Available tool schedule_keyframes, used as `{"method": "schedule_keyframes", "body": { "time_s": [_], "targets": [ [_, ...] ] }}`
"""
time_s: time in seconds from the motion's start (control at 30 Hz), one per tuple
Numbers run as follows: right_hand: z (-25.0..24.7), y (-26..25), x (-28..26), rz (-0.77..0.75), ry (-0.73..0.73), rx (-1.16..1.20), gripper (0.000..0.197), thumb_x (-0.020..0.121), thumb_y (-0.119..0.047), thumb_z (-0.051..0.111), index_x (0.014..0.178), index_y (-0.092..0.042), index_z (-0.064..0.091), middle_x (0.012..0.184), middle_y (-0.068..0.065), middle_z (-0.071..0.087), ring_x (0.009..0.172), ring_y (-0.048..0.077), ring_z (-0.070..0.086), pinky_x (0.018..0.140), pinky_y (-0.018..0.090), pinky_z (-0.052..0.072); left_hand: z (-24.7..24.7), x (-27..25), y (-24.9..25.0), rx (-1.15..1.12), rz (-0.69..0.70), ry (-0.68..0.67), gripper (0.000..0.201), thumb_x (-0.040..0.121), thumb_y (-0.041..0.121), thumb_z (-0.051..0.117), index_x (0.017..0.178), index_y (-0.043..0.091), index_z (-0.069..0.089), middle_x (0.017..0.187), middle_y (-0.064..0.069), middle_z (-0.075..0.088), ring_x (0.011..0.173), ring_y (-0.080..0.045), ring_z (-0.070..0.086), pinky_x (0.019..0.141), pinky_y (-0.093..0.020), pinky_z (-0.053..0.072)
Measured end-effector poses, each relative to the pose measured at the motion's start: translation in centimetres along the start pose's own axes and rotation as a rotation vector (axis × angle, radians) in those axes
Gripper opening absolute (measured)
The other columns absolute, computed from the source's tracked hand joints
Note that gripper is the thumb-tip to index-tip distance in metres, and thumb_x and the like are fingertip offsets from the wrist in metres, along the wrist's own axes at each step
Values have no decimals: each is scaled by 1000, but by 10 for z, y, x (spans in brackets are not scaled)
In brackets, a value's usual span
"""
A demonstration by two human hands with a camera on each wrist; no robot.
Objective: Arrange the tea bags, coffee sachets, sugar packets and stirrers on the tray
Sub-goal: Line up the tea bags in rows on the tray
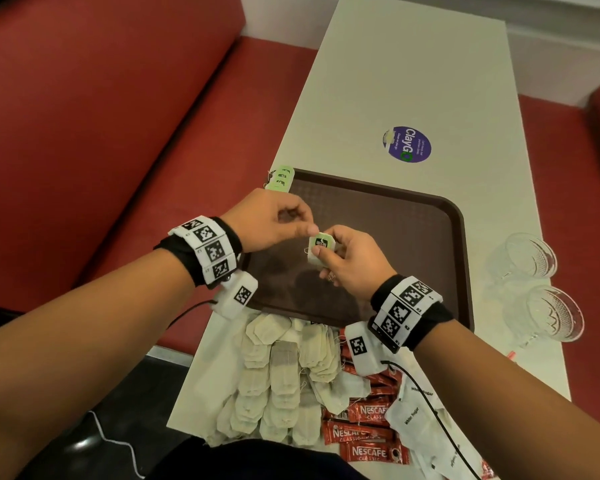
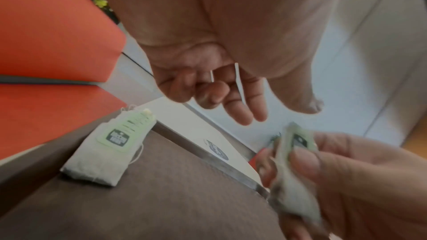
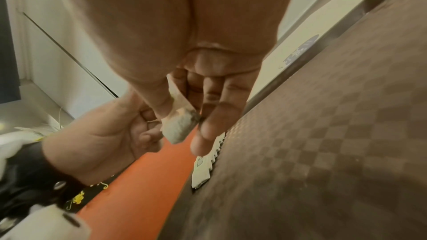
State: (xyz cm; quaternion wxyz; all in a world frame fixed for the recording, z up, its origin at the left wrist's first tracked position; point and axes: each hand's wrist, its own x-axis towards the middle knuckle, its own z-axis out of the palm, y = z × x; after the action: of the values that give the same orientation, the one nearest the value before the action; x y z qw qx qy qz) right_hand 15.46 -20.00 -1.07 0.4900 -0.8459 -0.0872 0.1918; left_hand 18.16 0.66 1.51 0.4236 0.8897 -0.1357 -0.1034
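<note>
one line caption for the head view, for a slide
Right hand pinches a green-tagged tea bag above the brown tray; left hand meets it.

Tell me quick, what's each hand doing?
Left hand: fingers curled, thumb tip by the tea bag's top; whether it pinches anything cannot be told.
Right hand: holds the tea bag above the tray.

The tray lies in the middle of the bench. One tea bag lies in the tray's far left corner. Heaped tea bags, coffee sachets and sugar packets crowd the bench's near end. Two glasses stand beside the tray, at the right edge.
</note>
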Motion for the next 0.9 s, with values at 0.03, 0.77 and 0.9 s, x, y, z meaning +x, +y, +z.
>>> {"method": "schedule_keyframes", "body": {
  "time_s": [0.03,0.77,0.9],
  "targets": [
    [1,0,1,-7,0,6,9,96,-31,65,93,-23,62,77,8,74,64,26,72,58,49,61,2,-4,2,6,48,-17,23,83,39,78,96,21,74,74,17,64,60,6,51,62,-9,39],
    [5,1,-39,-189,-581,-731,39,75,-52,80,107,-31,70,73,-14,52,63,1,47,65,27,46,-11,-1,-68,358,-318,31,9,92,30,69,95,22,71,89,6,69,88,-14,64,79,-28,49],
    [11,-1,-46,-208,-647,-819,40,74,-50,82,111,-34,75,92,-17,55,79,6,51,74,29,47,-8,17,-72,454,-359,113,8,91,35,67,93,27,70,89,5,70,87,-19,64,82,-36,54]
  ]
}}
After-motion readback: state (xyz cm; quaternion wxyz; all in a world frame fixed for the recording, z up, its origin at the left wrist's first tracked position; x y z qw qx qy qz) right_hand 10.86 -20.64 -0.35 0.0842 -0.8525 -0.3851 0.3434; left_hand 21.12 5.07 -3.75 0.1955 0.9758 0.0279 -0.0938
